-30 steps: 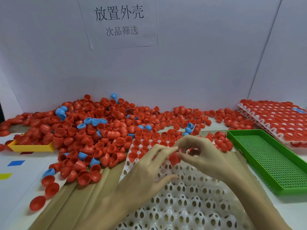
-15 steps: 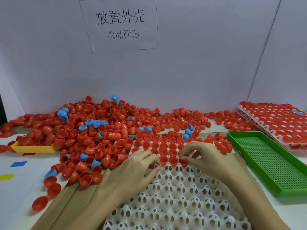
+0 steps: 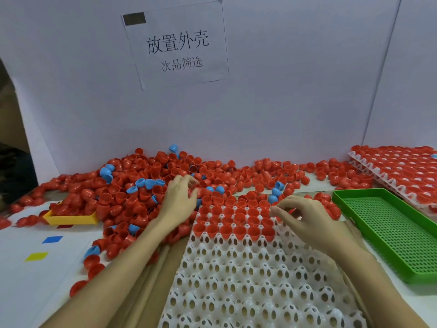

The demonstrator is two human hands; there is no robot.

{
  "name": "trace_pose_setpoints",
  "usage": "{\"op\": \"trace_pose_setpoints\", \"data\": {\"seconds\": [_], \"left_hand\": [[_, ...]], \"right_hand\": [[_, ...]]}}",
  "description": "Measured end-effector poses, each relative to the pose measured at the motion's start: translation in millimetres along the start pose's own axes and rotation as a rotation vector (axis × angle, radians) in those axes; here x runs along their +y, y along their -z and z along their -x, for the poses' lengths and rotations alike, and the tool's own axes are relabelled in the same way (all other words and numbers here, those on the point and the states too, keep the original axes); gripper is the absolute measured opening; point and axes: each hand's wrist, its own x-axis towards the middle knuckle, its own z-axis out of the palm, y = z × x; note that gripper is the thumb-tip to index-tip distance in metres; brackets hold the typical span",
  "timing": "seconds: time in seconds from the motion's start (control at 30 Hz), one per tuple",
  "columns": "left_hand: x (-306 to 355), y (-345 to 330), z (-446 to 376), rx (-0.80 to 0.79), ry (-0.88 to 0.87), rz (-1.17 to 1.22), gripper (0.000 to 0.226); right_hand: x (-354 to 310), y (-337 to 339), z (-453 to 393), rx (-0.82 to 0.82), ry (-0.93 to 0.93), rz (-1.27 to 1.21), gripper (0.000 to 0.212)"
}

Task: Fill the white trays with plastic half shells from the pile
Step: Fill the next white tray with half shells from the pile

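A white tray with egg-shaped pockets lies in front of me on brown cardboard. Its far rows hold red half shells, open side up; the nearer pockets are bare. Behind and left of it spreads the pile of red half shells with a few blue ones. My left hand reaches over the pile just past the tray's far left corner, fingers spread and touching shells. My right hand hovers over the tray's far right corner with loosely curled fingers; no shell shows in them.
A green perforated tray lies right of the white tray. Stacked filled trays stand at the back right. A yellow tray sits half buried at the left. Blue and yellow markers lie on the table. White walls close the back.
The red shell from between both hands was set down in the tray's filled rows. My left hand then moved from the tray up into the pile. My right hand stayed at the far right corner.
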Motion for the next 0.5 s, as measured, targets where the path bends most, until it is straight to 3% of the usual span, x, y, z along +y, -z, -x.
{"op": "trace_pose_setpoints", "data": {"seconds": [0.1,0.23,0.37,0.5], "left_hand": [[-29.1,10.1,-42.1,-0.072,0.022,-0.294,0.032],[-40.8,15.5,-69.1,-0.332,0.063,-0.335,0.040],[-41.6,7.0,-69.7,-0.204,0.013,-0.312,0.021],[-35.2,17.2,-60.4,0.071,-0.101,-0.167,0.022]], "right_hand": [[1.8,-2.6,0.8,-0.011,0.003,0.002,0.016],[3.4,-2.1,-0.1,-0.016,0.002,0.006,0.017],[2.2,-0.7,-0.7,-0.019,-0.008,0.000,0.017],[0.5,3.3,0.3,-0.007,-0.026,-0.009,0.018]]}}
